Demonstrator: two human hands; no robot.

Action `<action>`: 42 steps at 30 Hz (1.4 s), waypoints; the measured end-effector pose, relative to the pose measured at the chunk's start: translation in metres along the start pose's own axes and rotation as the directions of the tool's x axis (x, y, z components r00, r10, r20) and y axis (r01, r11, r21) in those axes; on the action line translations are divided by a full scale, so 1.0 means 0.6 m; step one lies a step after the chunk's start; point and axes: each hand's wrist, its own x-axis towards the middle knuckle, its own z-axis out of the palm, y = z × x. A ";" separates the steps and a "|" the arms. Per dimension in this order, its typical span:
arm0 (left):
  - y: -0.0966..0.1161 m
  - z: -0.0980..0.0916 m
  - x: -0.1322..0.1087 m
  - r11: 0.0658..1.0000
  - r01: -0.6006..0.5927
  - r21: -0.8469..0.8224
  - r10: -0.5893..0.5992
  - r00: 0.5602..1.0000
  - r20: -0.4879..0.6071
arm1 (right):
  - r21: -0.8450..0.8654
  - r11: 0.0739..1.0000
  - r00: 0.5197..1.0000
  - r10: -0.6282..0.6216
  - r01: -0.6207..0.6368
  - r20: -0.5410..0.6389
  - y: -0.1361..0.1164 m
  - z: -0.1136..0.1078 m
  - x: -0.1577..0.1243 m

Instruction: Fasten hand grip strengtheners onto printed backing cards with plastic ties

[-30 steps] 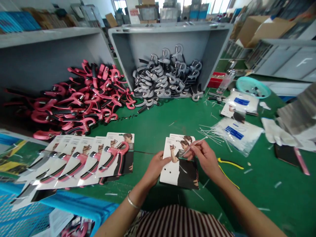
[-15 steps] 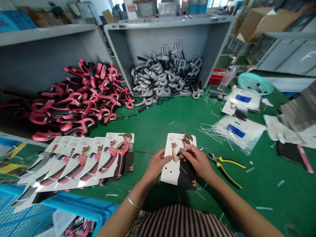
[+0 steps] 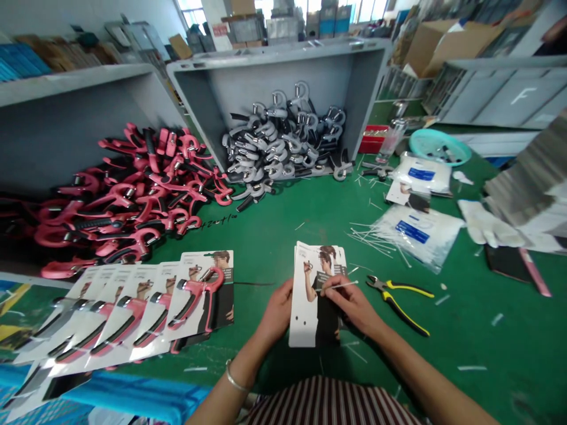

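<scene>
A small stack of printed backing cards (image 3: 303, 321) stands tilted up in front of me over the table. My left hand (image 3: 278, 310) grips the stack by its left edge, its fingers partly hidden behind the cards. My right hand (image 3: 349, 302) is closed in a pinch on a thin white cable tie (image 3: 353, 283), held across the front card near its middle. Two small dark holes show low on that card. To the right of my right hand lie pliers (image 3: 405, 293) with yellow and black handles, their jaws toward the hand.
Carded pink hand grips (image 3: 195, 298) lie overlapping at left. Loose pink grips (image 3: 146, 195) fill one grey bin; grey grips (image 3: 274, 147) fill another (image 3: 283, 56). Cable ties (image 3: 372, 239), a bag of them (image 3: 420, 233), a glove (image 3: 485, 224) and a turquoise dish (image 3: 420, 141) lie at right.
The cable tie now shows plainly across the card in my right fingers. My left thumb has gone from the card's front to its edge. The view has shifted slightly.
</scene>
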 end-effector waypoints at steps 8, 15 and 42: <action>0.018 -0.009 0.004 0.860 -0.157 0.486 0.100 0.985 0.141 | 0.151 0.987 0.998 0.038 -0.045 0.051 0.001 -0.003 -0.001; 0.052 -0.016 -0.040 0.472 -0.216 0.854 0.071 0.976 0.207 | 0.156 0.986 0.997 0.047 -0.057 0.069 -0.001 -0.009 -0.007; 0.011 -0.006 -0.032 0.774 -0.278 0.569 0.175 0.957 0.229 | 0.051 0.999 1.000 -0.006 0.005 0.016 -0.014 0.017 -0.002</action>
